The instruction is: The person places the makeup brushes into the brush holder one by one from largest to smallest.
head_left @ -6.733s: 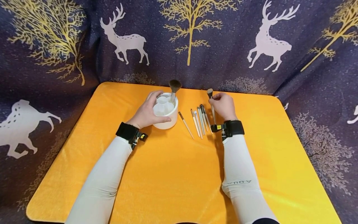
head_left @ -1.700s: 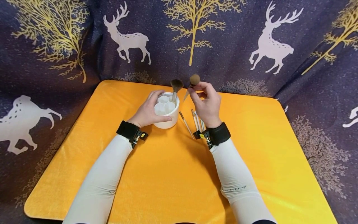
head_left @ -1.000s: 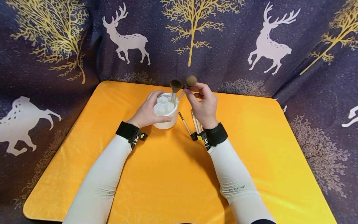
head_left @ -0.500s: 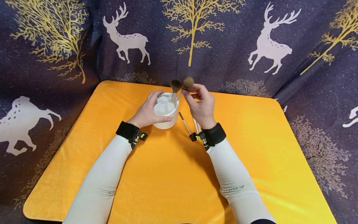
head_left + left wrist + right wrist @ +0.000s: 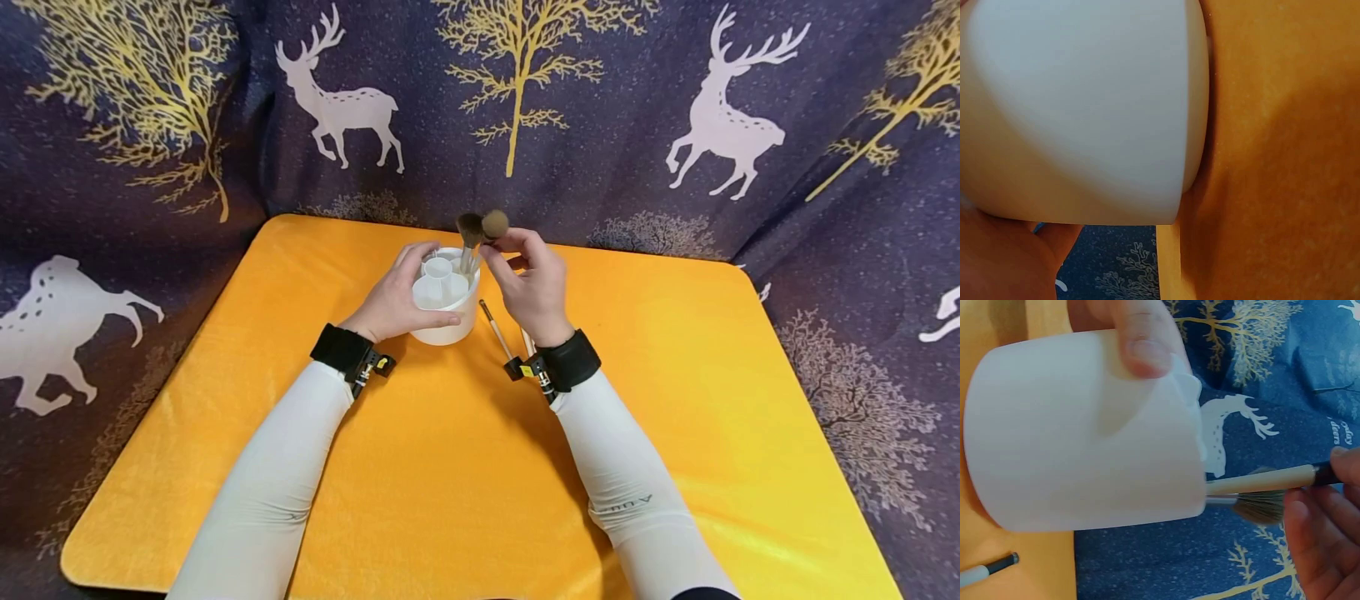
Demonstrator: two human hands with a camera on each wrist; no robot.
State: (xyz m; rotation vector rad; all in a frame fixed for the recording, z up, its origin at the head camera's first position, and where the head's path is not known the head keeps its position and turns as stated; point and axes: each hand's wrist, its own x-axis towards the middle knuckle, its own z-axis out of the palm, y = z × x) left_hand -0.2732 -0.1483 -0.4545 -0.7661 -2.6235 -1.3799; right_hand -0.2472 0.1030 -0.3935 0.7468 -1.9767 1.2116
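My left hand (image 5: 408,290) grips the side of a white round holder (image 5: 447,310) with inner compartments, standing on the orange mat (image 5: 450,467). A dark-tipped brush (image 5: 470,227) stands in the holder. My right hand (image 5: 512,252) pinches a brown-tipped brush (image 5: 495,223) just right of it, tilted, with its handle end at the holder's rim. In the right wrist view that pale handle (image 5: 1260,480) reaches the holder's (image 5: 1085,431) mouth beside the standing brush's bristles (image 5: 1261,510). The left wrist view shows the holder's wall (image 5: 1085,106) close up.
A thin brush (image 5: 495,327) lies on the mat right of the holder, and more brushes (image 5: 527,340) lie partly hidden behind my right wrist. A dark cloth with deer and gold trees (image 5: 712,125) hangs behind and around the mat.
My right hand picked the brown-tipped brush off the mat, raised it, then carried it left and slightly down until its handle reaches the holder. The left hand has stayed on the holder.
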